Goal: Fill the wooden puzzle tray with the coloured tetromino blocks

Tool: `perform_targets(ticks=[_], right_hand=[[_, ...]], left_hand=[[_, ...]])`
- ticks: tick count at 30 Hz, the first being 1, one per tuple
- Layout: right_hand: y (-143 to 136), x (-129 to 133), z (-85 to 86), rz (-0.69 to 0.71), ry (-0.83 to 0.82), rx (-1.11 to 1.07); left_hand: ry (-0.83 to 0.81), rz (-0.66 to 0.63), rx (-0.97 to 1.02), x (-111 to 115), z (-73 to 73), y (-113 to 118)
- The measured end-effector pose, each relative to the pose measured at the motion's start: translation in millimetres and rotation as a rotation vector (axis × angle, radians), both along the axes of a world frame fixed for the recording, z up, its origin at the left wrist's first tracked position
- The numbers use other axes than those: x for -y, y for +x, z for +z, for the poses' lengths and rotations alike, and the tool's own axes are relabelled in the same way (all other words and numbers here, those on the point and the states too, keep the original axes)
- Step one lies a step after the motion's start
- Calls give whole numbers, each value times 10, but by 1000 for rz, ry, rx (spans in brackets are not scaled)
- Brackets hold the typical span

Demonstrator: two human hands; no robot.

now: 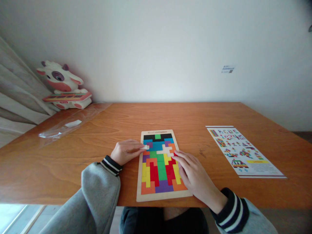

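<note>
A wooden block puzzle board [139, 191] with a pale frame lies on the table in front of me. Flat coloured blocks fill most of it, and one irregular whitish patch [166, 150] shows near its upper middle. My left hand [128, 151] is at the board's left edge, thumb and fingers pinching a small pale puzzle piece [145, 147]. Across the board's right side reaches my right hand [193, 172], its fingertips together on a small red puzzle piece [175, 154] beside the whitish patch. The right fingers hide most of this piece and part of the board.
On the wooden table [102, 130], a printed pattern sheet [246, 152] lies to the right. A clear plastic bag [70, 125] is at the left, in front of a cow-shaped toy keyboard [67, 86]. A curtain [19, 94] hangs at far left, and a wall [156, 52] stands behind.
</note>
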State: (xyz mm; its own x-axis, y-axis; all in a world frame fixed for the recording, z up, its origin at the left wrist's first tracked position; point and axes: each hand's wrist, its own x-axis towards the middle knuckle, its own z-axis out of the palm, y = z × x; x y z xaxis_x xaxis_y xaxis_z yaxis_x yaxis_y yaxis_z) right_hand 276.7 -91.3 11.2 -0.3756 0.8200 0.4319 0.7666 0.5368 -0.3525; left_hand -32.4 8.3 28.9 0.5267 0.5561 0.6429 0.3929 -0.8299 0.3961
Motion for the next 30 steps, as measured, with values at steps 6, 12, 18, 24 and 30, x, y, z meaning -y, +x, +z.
perform_targets(ticks=[6, 12, 18, 24, 30], right_hand=[[-138, -378, 269, 48, -48, -97], [-346, -983, 320, 97, 4, -374], [-485, -1090, 221, 115, 58, -419], [-434, -1030, 204, 185, 88, -390], [-336, -1040, 228, 292, 197, -320]], left_hand=[[-442, 58, 270, -200, 58, 543], [-894, 79, 677, -292, 61, 839], [-1036, 1, 761, -218, -25, 914], [-1204, -72, 762, -193, -38, 912], [-1310, -143, 626, -205, 33, 812]])
